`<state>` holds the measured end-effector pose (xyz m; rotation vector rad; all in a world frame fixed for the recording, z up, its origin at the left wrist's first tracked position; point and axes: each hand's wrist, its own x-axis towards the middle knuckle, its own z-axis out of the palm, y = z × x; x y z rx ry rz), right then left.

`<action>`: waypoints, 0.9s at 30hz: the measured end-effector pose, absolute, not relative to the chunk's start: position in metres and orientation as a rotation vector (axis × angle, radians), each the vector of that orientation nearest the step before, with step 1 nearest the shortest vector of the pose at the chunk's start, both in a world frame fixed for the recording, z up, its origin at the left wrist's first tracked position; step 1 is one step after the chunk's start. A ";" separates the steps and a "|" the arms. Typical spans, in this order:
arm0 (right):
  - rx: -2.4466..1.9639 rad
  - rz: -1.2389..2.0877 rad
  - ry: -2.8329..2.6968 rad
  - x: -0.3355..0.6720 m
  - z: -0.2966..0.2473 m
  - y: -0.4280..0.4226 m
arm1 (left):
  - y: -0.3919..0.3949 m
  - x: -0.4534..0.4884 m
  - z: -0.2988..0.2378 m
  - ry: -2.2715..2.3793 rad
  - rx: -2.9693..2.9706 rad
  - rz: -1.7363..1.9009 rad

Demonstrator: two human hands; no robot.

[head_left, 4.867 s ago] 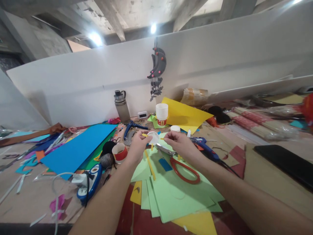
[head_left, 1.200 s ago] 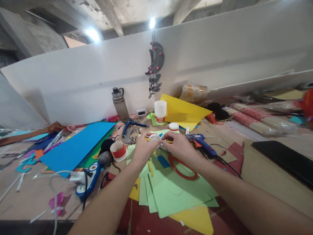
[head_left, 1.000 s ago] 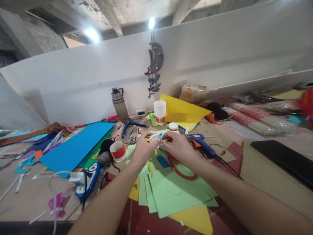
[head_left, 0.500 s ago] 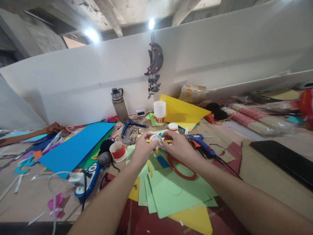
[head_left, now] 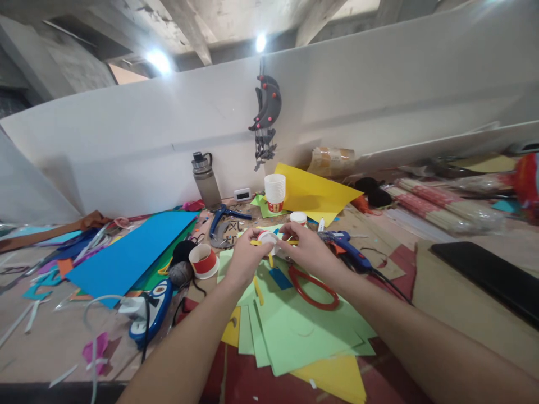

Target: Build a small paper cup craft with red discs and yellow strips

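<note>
Between my hands is a white paper cup with a red band, its round white end towards me and narrow yellow strips sticking out around it. My left hand is closed on the cup's left side. My right hand has its fingers bent at the cup's right side, thumb and fingertips on it near a yellow strip. Below the cup lie a blue paper piece and a loose yellow strip on light green sheets. Red-handled scissors rest under my right wrist; their blades are hidden.
A blue glue gun with a cord lies to the right. A red-and-white cup and yarn balls sit at left, near a blue power strip. Behind stand stacked cups and a bottle. A black phone-like slab lies right.
Both hands stay at nearly the same spot around the cup. My right fingers shift very slightly on it, and more of the white end shows.
</note>
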<state>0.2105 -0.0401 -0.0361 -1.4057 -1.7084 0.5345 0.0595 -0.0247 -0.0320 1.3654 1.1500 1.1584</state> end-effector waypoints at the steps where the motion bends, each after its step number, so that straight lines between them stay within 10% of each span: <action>1: -1.409 0.518 -1.713 0.210 -0.036 -0.041 | -0.025 0.060 -0.032 1.137 1.374 1.156; 27: -1.514 0.432 -2.008 0.224 -0.012 -0.073 | 0.010 0.024 -0.036 1.199 1.331 1.286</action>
